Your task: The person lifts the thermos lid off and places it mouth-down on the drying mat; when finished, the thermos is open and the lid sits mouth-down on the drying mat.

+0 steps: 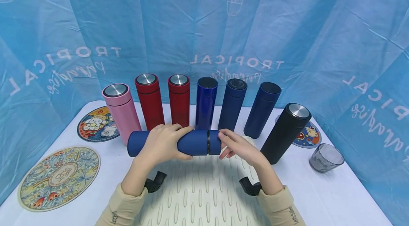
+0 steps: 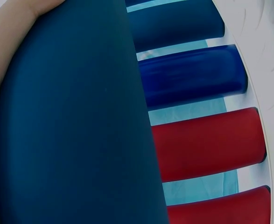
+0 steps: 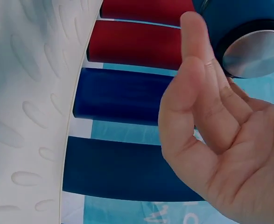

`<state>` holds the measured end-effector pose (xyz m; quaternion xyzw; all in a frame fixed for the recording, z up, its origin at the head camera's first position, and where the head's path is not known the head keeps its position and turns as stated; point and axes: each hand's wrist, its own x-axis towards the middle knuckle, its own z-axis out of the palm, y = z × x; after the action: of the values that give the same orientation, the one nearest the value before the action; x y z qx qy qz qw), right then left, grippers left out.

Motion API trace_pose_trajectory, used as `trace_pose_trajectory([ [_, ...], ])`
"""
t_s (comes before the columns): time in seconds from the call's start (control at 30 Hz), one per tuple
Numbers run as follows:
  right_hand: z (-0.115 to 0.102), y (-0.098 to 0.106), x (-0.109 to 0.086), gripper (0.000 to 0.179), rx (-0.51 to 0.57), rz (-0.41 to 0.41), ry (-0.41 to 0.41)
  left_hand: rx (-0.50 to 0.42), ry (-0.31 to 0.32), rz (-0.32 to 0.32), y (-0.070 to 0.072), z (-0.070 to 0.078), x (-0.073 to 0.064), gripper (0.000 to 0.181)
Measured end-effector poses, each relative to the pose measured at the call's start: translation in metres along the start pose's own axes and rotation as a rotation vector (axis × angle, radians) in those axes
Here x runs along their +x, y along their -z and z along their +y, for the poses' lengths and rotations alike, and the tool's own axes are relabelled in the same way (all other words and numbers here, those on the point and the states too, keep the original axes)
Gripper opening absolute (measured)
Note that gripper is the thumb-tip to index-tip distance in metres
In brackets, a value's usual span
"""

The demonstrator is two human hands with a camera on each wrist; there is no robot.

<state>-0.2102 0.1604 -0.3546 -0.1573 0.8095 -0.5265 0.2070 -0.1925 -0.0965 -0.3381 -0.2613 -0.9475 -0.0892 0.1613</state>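
A navy vacuum flask (image 1: pixel 196 144) lies level in the air above a white mat with raised ovals (image 1: pixel 201 197). My left hand (image 1: pixel 161 142) grips its body from above, fingers and thumb wrapped round it. The flask's lid points right, parted from the body by a black ring. My right hand (image 1: pixel 239 148) is at the lid end with its fingertips close to the lid. In the right wrist view those fingers are extended and only slightly bent, below the lid's silver top (image 3: pixel 256 53); contact is hard to make out. The left wrist view is largely filled by the flask body (image 2: pixel 80 121).
Behind stand upright flasks: pink (image 1: pixel 123 114), two red (image 1: pixel 149 102) (image 1: pixel 179 102), glossy blue (image 1: pixel 206 105), two navy (image 1: pixel 233 105) (image 1: pixel 262 110). A black flask (image 1: pixel 284 133) and a grey glass (image 1: pixel 326 158) are right. Round patterned mats (image 1: pixel 60 178) (image 1: pixel 99 125) lie left, another (image 1: pixel 308 135) right.
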Motion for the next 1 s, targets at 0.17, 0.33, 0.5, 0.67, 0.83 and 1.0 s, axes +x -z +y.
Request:
trace_pose_trajectory([
  [0.17,0.0003,-0.0005,0.0002,0.060,-0.009,-0.007,-0.004,-0.004,-0.001,-0.004,0.0005,0.0008,-0.0002,0.079],
  [0.33,0.0009,0.0017,-0.0009,0.057,0.012,-0.044,0.054,0.005,-0.005,-0.003,0.0006,0.0003,0.0001,0.079],
  [0.5,0.0004,0.0013,-0.0026,0.061,0.040,-0.063,0.108,0.009,0.000,-0.002,0.0008,-0.0004,0.0000,0.080],
  [0.67,0.0009,0.0007,-0.0034,0.064,0.042,-0.063,0.128,0.009,-0.002,-0.001,0.0009,-0.0004,-0.0003,0.080],
  [0.83,0.0006,-0.0002,-0.0035,0.064,0.037,-0.068,0.160,0.010,-0.002,-0.005,0.0008,-0.0007,-0.0006,0.080],
  [1.0,0.0015,-0.0002,-0.0033,0.064,0.019,-0.072,0.203,0.010,-0.006,0.003,-0.0002,-0.0009,-0.0003,0.079],
])
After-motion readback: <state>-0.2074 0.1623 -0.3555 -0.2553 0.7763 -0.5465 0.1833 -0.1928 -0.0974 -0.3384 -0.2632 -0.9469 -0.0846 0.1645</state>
